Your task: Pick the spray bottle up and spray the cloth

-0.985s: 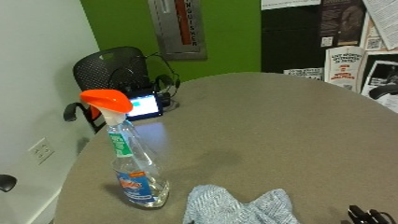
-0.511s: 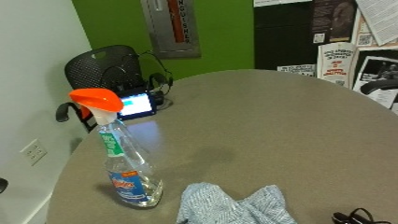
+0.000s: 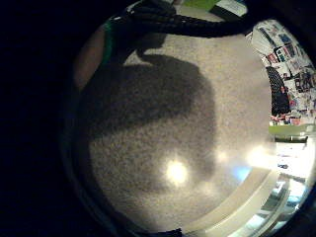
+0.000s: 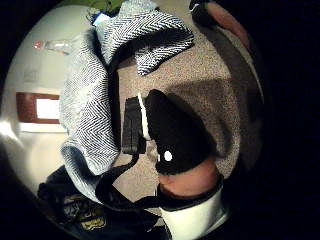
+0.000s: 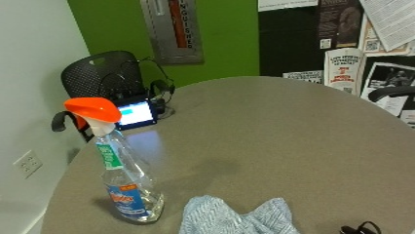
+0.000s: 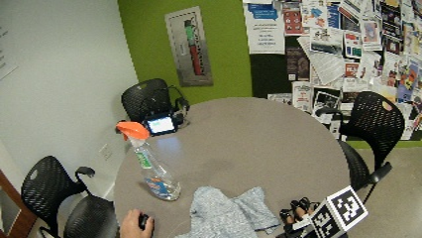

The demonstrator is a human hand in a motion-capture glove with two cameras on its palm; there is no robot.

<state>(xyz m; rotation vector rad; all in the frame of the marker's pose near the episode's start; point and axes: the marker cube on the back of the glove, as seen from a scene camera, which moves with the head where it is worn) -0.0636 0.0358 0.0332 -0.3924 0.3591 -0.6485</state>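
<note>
2 things wait untouched on the table (image 5: 272, 126): spray bottle (image 5: 123, 180) and cloth (image 5: 236, 217). Right hand (image 6: 296, 210) holds nothing, fingers relaxed; next, reach the bottle.

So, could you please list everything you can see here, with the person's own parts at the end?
spray bottle: one, clear with an orange trigger head, upright on the table near its edge, beside the cloth
cloth: one, pale blue-grey herringbone, crumpled on the table's near edge
table: one, round, grey-brown
small screen device: one, dark with a lit blue display, at the table's far edge
chairs: four, black mesh, around the table
fire extinguisher cabinet: one, grey, on the green wall
posters: many, on the dark board
bare hand: one, at the near table edge
gloved right hand: one, black, over the table beside the cloth, holding nothing
</note>
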